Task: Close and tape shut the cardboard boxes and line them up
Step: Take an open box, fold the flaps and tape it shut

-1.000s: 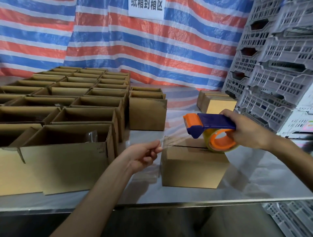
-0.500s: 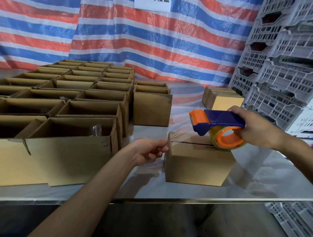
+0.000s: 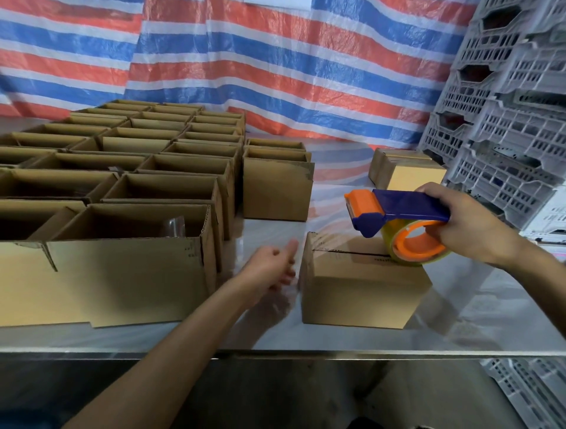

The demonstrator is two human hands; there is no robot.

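Cardboard box (image 3: 364,294) beneath glossy tape dispenser (image 3: 401,211)

Nothing legible here. The small dark print on top of the near closed box (image 3: 364,294) is too tiny to read, and the white sign (image 3: 275,2) on the far tarp (image 3: 306,67) is cut off.

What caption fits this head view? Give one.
Right hand holds orange-and-blue tape dispenser over closed brown cardboard box; left hand beside it.

The left hand (image 3: 269,269) has dropped from the top left edge of the closed box (image 3: 364,294) to just beside its left face, thumb raised, blurred in motion. Clear tape (image 3: 323,242) from the tape dispenser (image 3: 398,211) now lies over that corner.
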